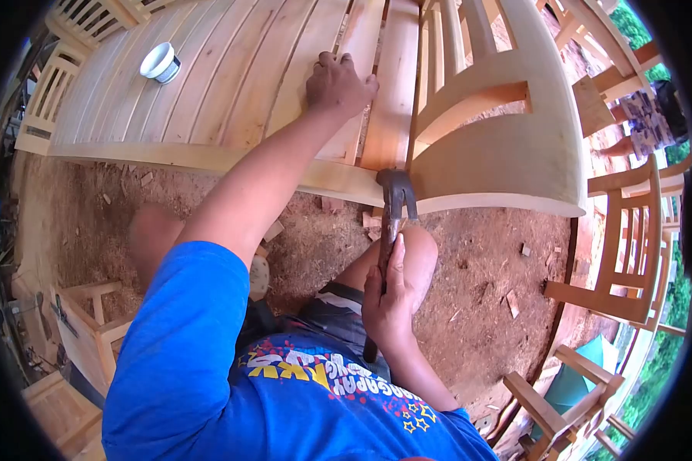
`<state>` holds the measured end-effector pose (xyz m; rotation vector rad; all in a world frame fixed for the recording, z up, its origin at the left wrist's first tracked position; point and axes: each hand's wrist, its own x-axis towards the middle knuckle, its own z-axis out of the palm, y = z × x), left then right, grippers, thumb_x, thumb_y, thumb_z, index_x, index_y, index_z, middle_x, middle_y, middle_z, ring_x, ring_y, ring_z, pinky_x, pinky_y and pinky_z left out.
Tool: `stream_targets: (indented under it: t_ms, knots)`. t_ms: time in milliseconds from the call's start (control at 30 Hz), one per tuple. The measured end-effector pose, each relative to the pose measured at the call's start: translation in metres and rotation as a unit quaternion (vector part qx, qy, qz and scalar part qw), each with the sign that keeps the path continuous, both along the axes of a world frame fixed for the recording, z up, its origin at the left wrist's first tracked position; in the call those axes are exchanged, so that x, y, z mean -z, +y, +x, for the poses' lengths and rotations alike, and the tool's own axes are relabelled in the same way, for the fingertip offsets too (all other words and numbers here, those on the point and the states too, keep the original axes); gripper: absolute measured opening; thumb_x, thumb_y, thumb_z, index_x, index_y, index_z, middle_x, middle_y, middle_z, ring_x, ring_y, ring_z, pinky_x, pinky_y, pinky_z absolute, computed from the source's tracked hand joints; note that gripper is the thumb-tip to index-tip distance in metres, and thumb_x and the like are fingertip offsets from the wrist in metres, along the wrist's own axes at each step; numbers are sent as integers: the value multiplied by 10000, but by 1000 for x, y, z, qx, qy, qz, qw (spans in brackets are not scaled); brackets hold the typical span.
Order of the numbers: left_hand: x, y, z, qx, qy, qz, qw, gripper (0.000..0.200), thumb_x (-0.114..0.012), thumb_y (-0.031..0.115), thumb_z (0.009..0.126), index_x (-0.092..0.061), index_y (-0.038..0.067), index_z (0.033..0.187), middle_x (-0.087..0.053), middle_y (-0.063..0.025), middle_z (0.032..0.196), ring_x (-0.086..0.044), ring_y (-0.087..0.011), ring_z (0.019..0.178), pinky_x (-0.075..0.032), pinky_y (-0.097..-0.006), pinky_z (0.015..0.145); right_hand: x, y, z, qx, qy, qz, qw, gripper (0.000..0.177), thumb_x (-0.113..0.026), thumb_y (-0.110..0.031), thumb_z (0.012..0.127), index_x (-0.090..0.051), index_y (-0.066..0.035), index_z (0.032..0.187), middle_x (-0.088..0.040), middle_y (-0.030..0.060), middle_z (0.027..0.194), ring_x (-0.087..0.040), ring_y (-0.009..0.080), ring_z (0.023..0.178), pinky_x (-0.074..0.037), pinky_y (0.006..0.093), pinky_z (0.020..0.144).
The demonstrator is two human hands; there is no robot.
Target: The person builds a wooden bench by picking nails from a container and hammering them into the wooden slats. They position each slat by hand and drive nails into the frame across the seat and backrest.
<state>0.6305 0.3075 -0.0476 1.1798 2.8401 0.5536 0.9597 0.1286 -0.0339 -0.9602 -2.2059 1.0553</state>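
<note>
My right hand point(386, 296) is wrapped round the handle of a hammer point(396, 201), its dark claw head up against the front edge of the slatted wooden seat point(246, 81). The handle's lower end shows below my fist. Farther up, my left hand point(337, 86) rests on the slats with its fingers bent and somewhat apart; whether anything lies under the fingertips is hidden. To the right of both hands rises the curved side panel point(507, 154) of the bench. A white cup point(160, 63) stands on the slats at the upper left.
Wood scraps and shavings litter the dirt floor point(477, 269). Wooden chair frames point(630, 253) stand at the right, with a green-and-white item point(584, 376) at lower right. Another wooden piece point(92, 330) is at lower left. A person point(646, 123) is partly visible at far right.
</note>
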Motion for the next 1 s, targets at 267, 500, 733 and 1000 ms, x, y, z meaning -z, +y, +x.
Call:
stream_targets:
  t_ms: [267, 500, 733, 1000]
  knots:
    - [-7, -3, -18, 33, -6, -43, 999, 888, -684, 729, 887, -656, 89, 1502, -569, -218, 1433, -702, -335, 1240, -622, -465, 974, -4, 2, 5, 29, -9, -130, 991, 687, -540, -4, 1084, -254, 86, 1703, -677, 254, 1207, -703, 293, 987, -552, 331, 887]
    - [-22, -3, -37, 90, -8, -112, 990, 970, -653, 792, 882, -598, 134, 1591, -559, -222, 1465, -719, -335, 1245, -627, -462, 969, -22, -2, -24, 56, 63, -164, 983, 634, -506, -67, 1147, -273, 1, 1734, -615, -8, 835, -544, 56, 598, -463, 218, 537]
    - [-14, -11, -36, 102, 7, -75, 992, 988, -646, 821, 874, -587, 161, 1606, -568, -201, 1461, -726, -306, 1226, -630, -459, 966, -36, 0, -65, 94, 157, -311, 933, 655, -512, -68, 1154, -249, -55, 1755, -634, 27, 917, -597, 68, 651, -514, 240, 550]
    - [-13, -10, -36, 102, 26, -70, 992, 954, -639, 823, 876, -629, 173, 1574, -586, -173, 1365, -752, -296, 1155, -650, -429, 893, -28, -11, -80, 124, 180, -338, 915, 655, -503, -106, 1172, -226, -93, 1765, -640, 40, 943, -601, 77, 648, -532, 246, 544]
